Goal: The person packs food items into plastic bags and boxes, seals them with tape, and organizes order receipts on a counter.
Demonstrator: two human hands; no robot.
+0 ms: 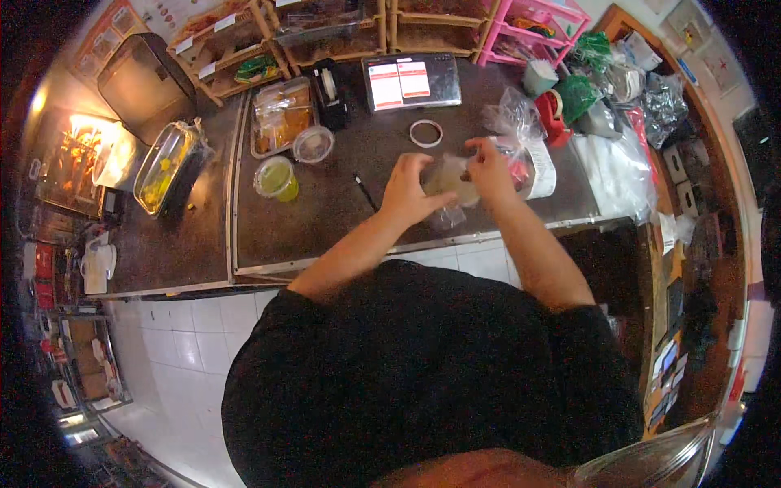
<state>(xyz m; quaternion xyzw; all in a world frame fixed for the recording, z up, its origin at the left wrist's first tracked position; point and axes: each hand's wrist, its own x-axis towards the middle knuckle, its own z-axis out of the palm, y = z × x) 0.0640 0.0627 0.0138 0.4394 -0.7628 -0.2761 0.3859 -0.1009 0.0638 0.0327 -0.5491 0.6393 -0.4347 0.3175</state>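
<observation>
Both my hands are over the dark counter, around a clear plastic bag (453, 183) with something pale in it. My left hand (410, 190) curves along the bag's left side, thumb reaching across its front. At the bag's upper right is my right hand (488, 171), fingers bent; whether they grip the plastic is unclear. Just right of it lies a tied clear bag (518, 122) with red contents and a white paper slip (542, 171). A roll of tape (425, 133) rests beyond my left hand, and a black pen (365, 190) lies to the left.
A lidded cup of green liquid (277, 178), a small lidded tub (313, 144) and a clear food tray (284, 113) stand left. At the back are a tablet (412, 82) and a black tape dispenser (330, 94). A red tape dispenser (552, 119) and plastic bags (616, 171) sit right.
</observation>
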